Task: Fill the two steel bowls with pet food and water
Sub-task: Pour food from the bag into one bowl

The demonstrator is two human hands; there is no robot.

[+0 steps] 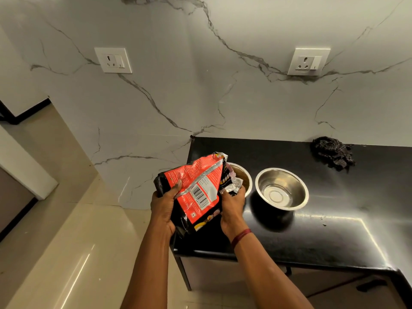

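Pet-food bag (pixel 196 188) held over black counter (pixel 334 230) edge, left hand (pixel 163 206) gripping its side, right hand (pixel 233 204) fingers curled round the crumpled foil end, bag half hiding left steel bowl (pixel 243 177), right steel bowl (pixel 282 188) just beside it, dark cloth (pixel 332 153) at the wall.

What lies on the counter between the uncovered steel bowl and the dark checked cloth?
Nothing: in the head view, only bare black counter shows between the steel bowl and the cloth.

1 head camera, angled down, near counter (pixel 334 230)
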